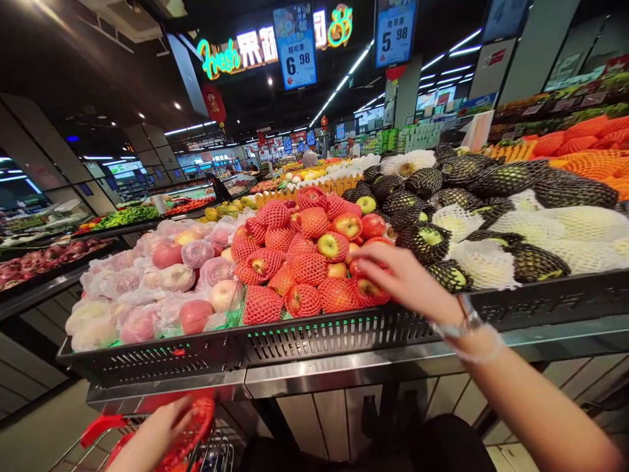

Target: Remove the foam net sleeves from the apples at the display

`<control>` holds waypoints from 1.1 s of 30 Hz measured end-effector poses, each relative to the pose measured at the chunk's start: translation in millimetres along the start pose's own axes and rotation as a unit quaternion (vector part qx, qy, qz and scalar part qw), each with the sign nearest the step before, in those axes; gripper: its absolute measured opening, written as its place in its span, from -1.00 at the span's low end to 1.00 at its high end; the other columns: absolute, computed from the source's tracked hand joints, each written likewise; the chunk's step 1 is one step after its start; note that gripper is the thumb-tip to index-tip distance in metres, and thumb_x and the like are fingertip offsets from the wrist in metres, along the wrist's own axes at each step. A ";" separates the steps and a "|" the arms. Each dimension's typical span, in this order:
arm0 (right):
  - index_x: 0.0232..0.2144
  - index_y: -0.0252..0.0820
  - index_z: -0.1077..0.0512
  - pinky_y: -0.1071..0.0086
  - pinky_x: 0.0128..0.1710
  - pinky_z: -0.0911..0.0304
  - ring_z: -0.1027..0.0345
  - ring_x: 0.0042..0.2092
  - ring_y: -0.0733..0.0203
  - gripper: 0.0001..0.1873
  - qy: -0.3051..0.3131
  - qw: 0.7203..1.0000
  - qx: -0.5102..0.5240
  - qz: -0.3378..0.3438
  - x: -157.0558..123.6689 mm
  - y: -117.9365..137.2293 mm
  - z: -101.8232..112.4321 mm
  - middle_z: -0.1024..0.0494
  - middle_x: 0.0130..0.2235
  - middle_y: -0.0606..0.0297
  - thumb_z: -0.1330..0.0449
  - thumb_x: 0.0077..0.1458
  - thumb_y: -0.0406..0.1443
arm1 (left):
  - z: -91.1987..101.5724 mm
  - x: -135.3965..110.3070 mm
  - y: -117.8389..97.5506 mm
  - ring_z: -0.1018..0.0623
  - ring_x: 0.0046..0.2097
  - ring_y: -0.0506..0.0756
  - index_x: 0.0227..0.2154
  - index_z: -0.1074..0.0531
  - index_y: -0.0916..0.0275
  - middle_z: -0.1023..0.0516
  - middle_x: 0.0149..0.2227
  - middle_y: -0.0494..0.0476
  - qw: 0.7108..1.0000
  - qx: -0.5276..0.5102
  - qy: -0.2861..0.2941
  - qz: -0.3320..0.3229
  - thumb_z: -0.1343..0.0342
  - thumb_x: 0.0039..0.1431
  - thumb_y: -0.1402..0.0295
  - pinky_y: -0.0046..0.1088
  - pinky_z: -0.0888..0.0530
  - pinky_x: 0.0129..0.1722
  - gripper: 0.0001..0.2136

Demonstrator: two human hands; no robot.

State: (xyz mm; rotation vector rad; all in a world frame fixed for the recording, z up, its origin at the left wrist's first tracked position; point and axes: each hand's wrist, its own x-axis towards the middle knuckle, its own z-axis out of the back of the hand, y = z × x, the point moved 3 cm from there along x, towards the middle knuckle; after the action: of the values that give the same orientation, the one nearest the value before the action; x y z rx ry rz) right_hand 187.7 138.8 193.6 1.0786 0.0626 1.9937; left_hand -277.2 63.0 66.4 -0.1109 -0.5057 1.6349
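My right hand point(400, 278) reaches over the black crate rim point(314, 337) and rests on an apple in red foam netting point(366, 288) at the front of the red apple pile point(304, 252); its fingers curl on the fruit. Low at the bottom left, my left hand point(157, 432) holds a red foam net point(194, 426) over a shopping cart point(211, 452). I cannot tell whether the net holds fruit. A watch and a clear bracelet circle my right wrist.
Pink-wrapped apples point(162, 288) fill the crate's left part. Green fruit in black and white netting point(491, 210) lies on the right. Orange netted fruit point(590, 147) sits far right. Price signs point(295, 46) hang overhead. People stand far down the aisle.
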 end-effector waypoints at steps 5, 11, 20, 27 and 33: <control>0.01 -0.04 -0.50 0.21 0.03 -0.33 -0.46 0.00 0.04 -0.67 0.163 0.938 0.305 0.014 -89.2 45.1 -84.8 -0.58 -0.03 0.21 -0.18 0.27 -0.09 | -14.1 -35.6 -124.4 -0.54 -0.11 0.19 -0.26 -0.59 0.02 -0.63 -0.21 0.14 0.931 -0.207 0.016 -0.302 0.04 0.29 0.03 -0.35 -0.48 -0.02 -0.67; -0.23 0.03 -0.58 0.32 -0.16 -0.36 -0.46 -0.20 0.13 -0.70 -0.011 0.855 0.511 -0.090 -138.6 35.6 -126.9 -0.58 -0.27 0.26 -0.13 0.28 -0.01 | -63.0 -25.3 -186.0 -0.44 -0.19 0.12 0.01 -0.54 -0.03 -0.38 -0.25 0.14 0.930 -0.255 -0.051 -0.260 0.11 0.36 0.11 -0.31 -0.46 -0.09 -0.64; -0.32 0.05 -0.65 0.14 -0.03 -0.42 -0.52 -0.13 -0.06 -0.65 -0.004 0.928 0.356 -0.106 -151.0 27.2 -112.0 -0.63 -0.31 0.16 -0.13 0.23 0.02 | -137.9 -42.9 -211.7 -0.53 -0.29 0.01 0.12 -0.39 0.09 -0.48 -0.22 0.07 0.824 -0.531 -0.177 -0.090 -0.22 0.18 0.29 -0.45 -0.52 -0.19 -0.57; 0.02 0.06 -0.56 0.13 0.14 -0.34 -0.45 0.07 -0.11 -0.52 0.061 0.940 0.316 -0.112 -148.2 26.3 -92.8 -0.61 -0.03 0.12 -0.36 0.03 -0.04 | -126.3 -50.8 -214.5 -0.62 -0.41 0.10 -0.49 -0.62 0.16 -0.64 -0.46 0.15 0.819 -0.528 -0.062 -0.216 -0.25 0.13 0.29 -0.49 -0.58 -0.38 -0.86; 0.03 -0.03 -0.53 0.22 0.13 -0.30 -0.45 0.05 0.01 -0.53 0.144 0.930 0.335 -0.049 -132.0 35.9 -90.4 -0.58 0.01 0.14 -0.40 0.04 -0.19 | -138.3 -52.8 -195.1 -0.67 -0.24 0.23 -0.29 -0.69 0.10 -0.71 -0.28 0.23 0.835 -0.476 0.024 -0.275 -0.25 0.13 0.27 -0.34 -0.61 -0.21 -0.85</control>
State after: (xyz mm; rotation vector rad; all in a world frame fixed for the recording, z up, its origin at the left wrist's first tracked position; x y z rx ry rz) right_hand 136.0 53.3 63.6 1.1400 0.9964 2.0693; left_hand -39.9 56.2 6.0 -0.6803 -1.1630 0.6939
